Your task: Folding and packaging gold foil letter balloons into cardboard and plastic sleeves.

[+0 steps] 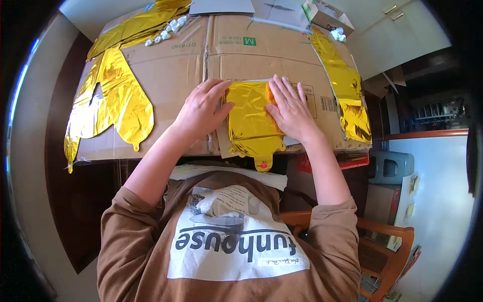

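In front of me a flat, folded gold foil balloon [251,113] lies over a pale sheet that shows around its edges. Its narrow tail, with a small red mark, hangs past the front edge of the cardboard [176,113]. My left hand [205,104] rests along the balloon's left edge, thumb apart from the fingers. On the opposite edge, my right hand [293,109] lies flat with its fingers stretched out, and an orange strip shows beside it. Neither hand grips anything.
Another gold foil balloon [123,95] spreads at the left, with more gold foil [136,27] behind it. A long gold foil piece [344,83] drapes at the right. Small white clusters [168,32] lie at the back, near a box [329,17]. A wooden chair [387,229] stands lower right.
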The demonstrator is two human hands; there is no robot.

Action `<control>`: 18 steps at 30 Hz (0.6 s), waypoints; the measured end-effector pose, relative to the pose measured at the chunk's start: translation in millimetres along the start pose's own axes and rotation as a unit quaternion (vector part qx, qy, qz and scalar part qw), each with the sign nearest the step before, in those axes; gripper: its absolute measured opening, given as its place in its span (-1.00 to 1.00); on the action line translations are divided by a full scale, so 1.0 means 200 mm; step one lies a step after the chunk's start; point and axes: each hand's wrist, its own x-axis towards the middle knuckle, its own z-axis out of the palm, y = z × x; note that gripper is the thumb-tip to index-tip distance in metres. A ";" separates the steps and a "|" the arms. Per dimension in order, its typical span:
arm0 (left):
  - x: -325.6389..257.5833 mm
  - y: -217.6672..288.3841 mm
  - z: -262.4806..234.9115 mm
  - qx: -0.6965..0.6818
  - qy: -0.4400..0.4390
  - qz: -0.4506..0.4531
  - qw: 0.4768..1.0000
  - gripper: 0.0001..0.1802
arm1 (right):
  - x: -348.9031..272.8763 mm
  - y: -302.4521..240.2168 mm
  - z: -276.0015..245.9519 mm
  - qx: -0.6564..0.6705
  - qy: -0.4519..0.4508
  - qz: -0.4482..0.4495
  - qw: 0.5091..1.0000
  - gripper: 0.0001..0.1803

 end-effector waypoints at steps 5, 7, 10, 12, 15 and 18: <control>0.11 0.00 -0.07 -0.050 -0.064 -0.145 0.986 -0.47 | 0.01 0.03 0.01 0.032 -0.002 -0.011 0.999 -0.30; 0.19 -0.04 -0.08 -0.046 -0.135 -0.161 0.977 -0.49 | 0.01 0.02 0.01 0.030 0.002 -0.014 0.999 -0.30; 0.31 -0.07 -0.11 -0.059 -0.202 -0.208 0.955 -0.56 | 0.00 0.01 0.01 0.022 0.008 -0.011 1.000 -0.30; 0.34 -0.07 -0.12 -0.099 -0.227 -0.240 0.939 -0.61 | 0.00 0.01 0.01 0.022 0.007 -0.006 1.000 -0.30; 0.35 -0.07 -0.12 -0.202 -0.241 -0.289 0.904 -0.64 | 0.00 0.02 0.02 0.029 0.010 -0.007 1.000 -0.30; 0.33 -0.08 -0.13 -0.317 -0.237 -0.329 0.857 -0.60 | -0.01 0.03 0.02 0.040 0.011 -0.007 0.999 -0.29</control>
